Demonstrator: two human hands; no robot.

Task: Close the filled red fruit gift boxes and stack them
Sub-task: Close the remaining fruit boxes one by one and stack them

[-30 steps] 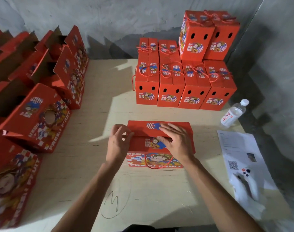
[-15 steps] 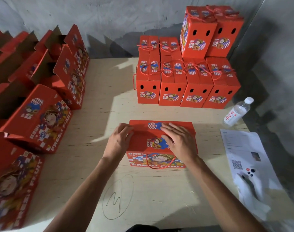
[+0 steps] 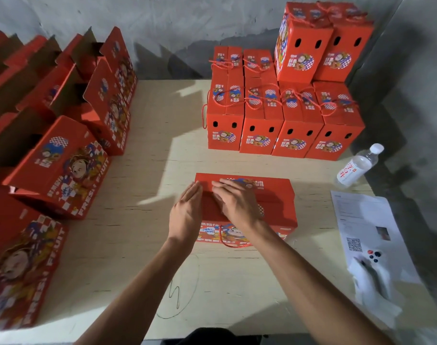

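Red gift box [image 3: 274, 195] at table [image 3: 142, 245] centre, long axis left–right, printed front facing the viewer. Left hand [image 3: 186, 215] and right hand [image 3: 237, 202] press flat, fingers straight, hiding the lid seam.

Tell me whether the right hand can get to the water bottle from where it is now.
Probably yes. The right hand lies flat on the red box, holding nothing, and the water bottle stands to its right on the table with only bare tabletop between them.
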